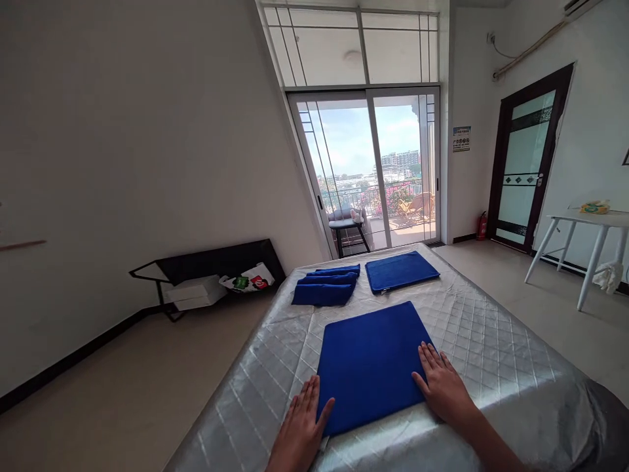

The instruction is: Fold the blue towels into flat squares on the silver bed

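Observation:
A flat blue cloth piece [371,364], roughly square, lies on the quilted silver-grey bed surface [265,387] right in front of me. My left hand [302,419] rests at its near left edge with fingers stretched out and thumb apart. At the right edge lies my right hand [439,383], also flat, its fingertips on the cloth. Farther back lies a second flat blue piece [403,270], with a small white tag at its near edge. To the left of that, several folded blue cloths [327,286] overlap in a row.
A black low rack [221,262] with white boxes [194,293] and a printed bag [250,280] stands by the left wall. Beyond the bed is a glass sliding door [344,157]. At right are a white table [590,219] and a fire extinguisher [481,226].

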Available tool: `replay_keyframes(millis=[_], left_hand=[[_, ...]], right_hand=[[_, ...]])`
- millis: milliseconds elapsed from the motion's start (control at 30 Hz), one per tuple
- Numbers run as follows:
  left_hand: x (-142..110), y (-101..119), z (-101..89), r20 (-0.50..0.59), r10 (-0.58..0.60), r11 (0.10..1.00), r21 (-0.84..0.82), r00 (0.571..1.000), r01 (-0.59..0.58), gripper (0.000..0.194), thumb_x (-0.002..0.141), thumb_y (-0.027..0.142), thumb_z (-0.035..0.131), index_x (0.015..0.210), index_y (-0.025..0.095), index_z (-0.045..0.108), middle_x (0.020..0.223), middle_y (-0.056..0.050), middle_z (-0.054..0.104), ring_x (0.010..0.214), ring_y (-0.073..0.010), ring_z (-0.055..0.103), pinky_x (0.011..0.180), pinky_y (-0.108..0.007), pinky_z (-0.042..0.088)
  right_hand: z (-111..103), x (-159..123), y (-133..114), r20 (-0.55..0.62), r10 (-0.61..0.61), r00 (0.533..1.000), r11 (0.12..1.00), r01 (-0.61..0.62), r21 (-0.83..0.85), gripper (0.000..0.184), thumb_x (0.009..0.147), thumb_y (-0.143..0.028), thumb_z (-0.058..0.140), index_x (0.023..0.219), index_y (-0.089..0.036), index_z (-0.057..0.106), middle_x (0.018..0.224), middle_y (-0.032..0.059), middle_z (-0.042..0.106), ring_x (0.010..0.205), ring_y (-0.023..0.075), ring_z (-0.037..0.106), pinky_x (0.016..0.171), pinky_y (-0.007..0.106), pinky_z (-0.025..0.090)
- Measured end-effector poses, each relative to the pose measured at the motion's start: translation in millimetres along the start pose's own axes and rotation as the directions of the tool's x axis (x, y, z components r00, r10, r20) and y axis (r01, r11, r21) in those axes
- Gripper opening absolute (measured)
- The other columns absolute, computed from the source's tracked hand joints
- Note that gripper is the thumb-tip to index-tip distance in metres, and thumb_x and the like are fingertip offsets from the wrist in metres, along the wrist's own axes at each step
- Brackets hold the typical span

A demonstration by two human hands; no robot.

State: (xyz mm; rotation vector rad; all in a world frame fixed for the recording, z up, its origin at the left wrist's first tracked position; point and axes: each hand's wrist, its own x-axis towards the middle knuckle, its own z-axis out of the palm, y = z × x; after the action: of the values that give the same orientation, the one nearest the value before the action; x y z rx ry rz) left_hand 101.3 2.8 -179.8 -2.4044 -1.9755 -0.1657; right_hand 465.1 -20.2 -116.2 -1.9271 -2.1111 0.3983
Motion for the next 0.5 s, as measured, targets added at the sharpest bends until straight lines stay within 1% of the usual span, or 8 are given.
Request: replay_keyframes(millis=[67, 167, 233, 333, 433, 500], left_hand=[[-4, 4, 2.1, -0.014, -0.014, 1.000, -0.013, 1.000, 0.014, 0.072, 0.101, 0.052, 0.021, 0.155, 0.005, 0.028, 0.163, -0.016, 0.026, 0.152, -0.0265, 0.026, 0.123, -0.050, 0.028], [-7, 9, 5.0, -0.085, 0.002, 0.999, -0.046, 0.996, -0.006, 0.063, 0.102, 0.045, 0.025, 0.157, 0.012, 0.025, 0.162, -0.014, 0.030, 0.150, -0.0256, 0.030, 0.121, -0.052, 0.031], [-8, 8, 8.3, -0.129, 0.049, 0.997, -0.059, 0.990, -0.057, 0.059, 0.102, 0.037, 0.029, 0.158, 0.019, 0.020, 0.161, -0.012, 0.034, 0.149, -0.0255, 0.033, 0.120, -0.053, 0.034], [-10, 5, 15.3, -0.181, 0.073, 0.995, -0.061, 0.981, -0.085, 0.062, 0.101, 0.028, 0.034, 0.158, 0.025, 0.010, 0.159, -0.012, 0.037, 0.147, -0.0261, 0.037, 0.118, -0.054, 0.038], [-11, 2, 21.8, -0.218, 0.066, 0.996, -0.051, 0.974, -0.078, 0.066, 0.102, 0.031, 0.035, 0.157, 0.025, -0.001, 0.159, -0.013, 0.037, 0.145, -0.0269, 0.040, 0.116, -0.053, 0.041], [-12, -1, 24.6, -0.236, 0.085, 0.995, -0.039, 0.968, -0.097, 0.068, 0.102, 0.032, 0.035, 0.156, 0.026, -0.006, 0.160, -0.012, 0.036, 0.145, -0.0267, 0.040, 0.115, -0.053, 0.042]], right_hand=[[1, 0, 2, -0.005, -0.006, 1.000, 1.000, 0.006, -0.002, 0.070, 0.102, -0.053, 0.026, 0.159, -0.013, 0.026, 0.166, 0.0066, 0.019, 0.154, 0.0235, 0.018, 0.126, 0.044, 0.011], [0, -1, 2, 0.025, 0.000, 1.000, 1.000, 0.000, -0.013, 0.072, 0.102, -0.056, 0.024, 0.159, -0.012, 0.024, 0.165, 0.0076, 0.020, 0.154, 0.0232, 0.018, 0.126, 0.044, 0.012], [0, -1, 3, 0.041, 0.010, 0.999, 1.000, -0.009, -0.023, 0.073, 0.102, -0.058, 0.023, 0.159, -0.012, 0.023, 0.166, 0.0082, 0.020, 0.154, 0.0233, 0.017, 0.126, 0.044, 0.013], [4, 0, 8, 0.028, 0.008, 1.000, 1.000, -0.008, -0.030, 0.074, 0.102, -0.060, 0.024, 0.159, -0.014, 0.022, 0.166, 0.0077, 0.021, 0.154, 0.0236, 0.018, 0.126, 0.045, 0.014], [10, 0, 13, 0.000, -0.011, 1.000, 0.999, 0.011, -0.032, 0.073, 0.102, -0.060, 0.025, 0.160, -0.016, 0.023, 0.166, 0.0068, 0.023, 0.154, 0.0241, 0.019, 0.126, 0.045, 0.016], [10, -1, 14, 0.000, -0.015, 1.000, 0.999, 0.015, -0.031, 0.072, 0.102, -0.060, 0.026, 0.160, -0.018, 0.023, 0.166, 0.0059, 0.024, 0.153, 0.0245, 0.020, 0.126, 0.045, 0.016]])
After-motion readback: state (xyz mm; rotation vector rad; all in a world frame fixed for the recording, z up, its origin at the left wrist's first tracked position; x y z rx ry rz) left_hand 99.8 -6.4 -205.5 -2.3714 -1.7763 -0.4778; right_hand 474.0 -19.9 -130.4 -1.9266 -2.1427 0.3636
